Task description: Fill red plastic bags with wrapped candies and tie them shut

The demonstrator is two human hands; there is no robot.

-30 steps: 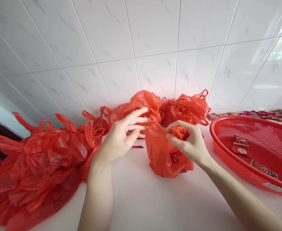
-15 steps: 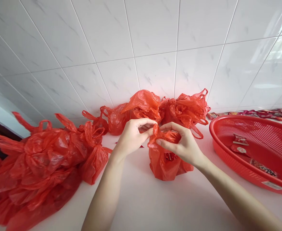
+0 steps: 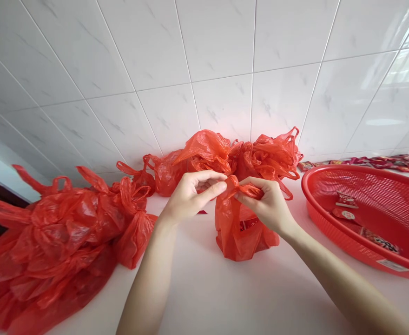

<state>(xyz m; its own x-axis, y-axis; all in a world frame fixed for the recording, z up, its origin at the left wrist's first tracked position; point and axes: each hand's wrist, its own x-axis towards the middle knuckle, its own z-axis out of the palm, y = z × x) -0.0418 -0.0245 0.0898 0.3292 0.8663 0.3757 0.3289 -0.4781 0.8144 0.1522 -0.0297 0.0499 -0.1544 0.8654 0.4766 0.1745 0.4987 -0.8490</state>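
A thin red plastic bag [image 3: 237, 237] stands on the white table in front of me, with small red packets [image 3: 247, 224] showing through its gap. My left hand [image 3: 197, 193] pinches the top of the bag's left handle between thumb and fingers. On the other side my right hand [image 3: 265, 204] grips the right handle, its thumb and fingers pressed together on the twisted plastic. The two handles come together between my hands at the top of the bag.
Several filled red bags [image 3: 204, 153] line the tiled wall [image 3: 221, 102]. A big heap of red bags [image 3: 61, 237] lies at left. At right stands a red perforated basket [image 3: 351, 246] with a few packets inside. More packets [image 3: 382, 162] are strewn behind it.
The handles, bunched loosely before, are now crossed, and the right one is drawn into a tighter twist by my right hand. The view has shifted slightly.
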